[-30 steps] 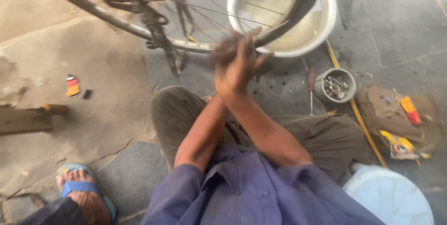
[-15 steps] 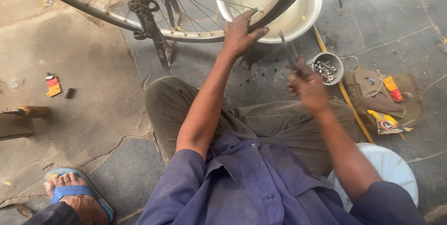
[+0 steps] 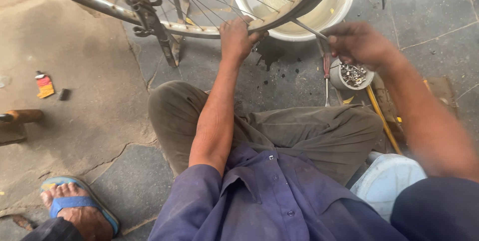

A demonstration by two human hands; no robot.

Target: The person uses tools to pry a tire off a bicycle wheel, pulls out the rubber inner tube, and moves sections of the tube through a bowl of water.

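A bicycle wheel [image 3: 199,30] with thin spokes and a dark tyre stands in front of me, over a white basin [image 3: 344,1] of water. My left hand [image 3: 238,39] grips the rim and tyre at the bottom of the wheel. My right hand [image 3: 357,44] is shut on a thin metal lever [image 3: 309,29] whose tip reaches the rim just right of my left hand. I sit low with my knees in brown trousers [image 3: 299,131] under my arms.
A small tin [image 3: 353,75] full of small metal parts sits under my right hand, with a screwdriver [image 3: 327,79] beside it. A yellow rod [image 3: 383,119] and a cloth lie to the right. A white lid [image 3: 391,181] is by my hip. Another person's sandalled foot [image 3: 75,208] is lower left.
My hands were together at the rim, then my right hand went to the tin at the right and has come back up holding a thin metal lever to the rim. My left hand stayed on the wheel.
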